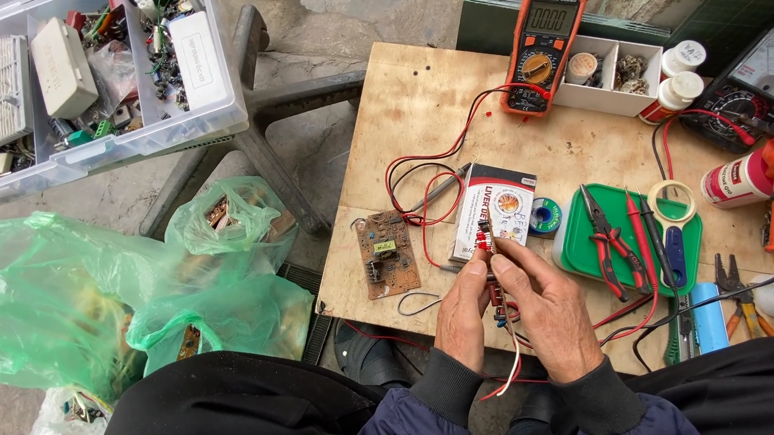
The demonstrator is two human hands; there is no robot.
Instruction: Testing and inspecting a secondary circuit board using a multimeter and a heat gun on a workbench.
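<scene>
Hands at the surface's near edge, pinching a small wired part.
Left hand (464, 317) and right hand (550, 311) both grip the wired part (489, 242); brown circuit board (386, 254) lies untouched beside them.

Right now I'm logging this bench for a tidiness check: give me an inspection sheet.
Surface: worn wooden table, stained.
Job's things: small wired component held upright.
Clutter: circuit board, orange multimeter, green tray with pliers, blue cell.
Hands: left hand and right hand both pinch the component.
Cables: red and black leads looped across the table.
Surroundings: green plastic bags, clear parts box.
</scene>
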